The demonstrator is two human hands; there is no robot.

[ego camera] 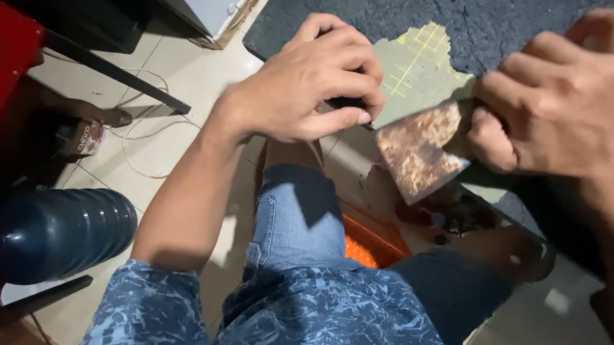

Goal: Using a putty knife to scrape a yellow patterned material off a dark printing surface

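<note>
Patterned blue shorts [316, 322] fill the foreground, while above the knees the left hand [308, 86] and right hand [557, 97] clamp a greenish sheet [421, 72] and brown mottled piece [417, 149], perhaps sandpaper.

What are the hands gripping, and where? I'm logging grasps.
Both hold a broken tile piece: left hand at its left edge, right hand at its right edge.

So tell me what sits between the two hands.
In the head view, a greenish sheet and a mottled brown tile piece span the gap between left hand and right hand.
</note>
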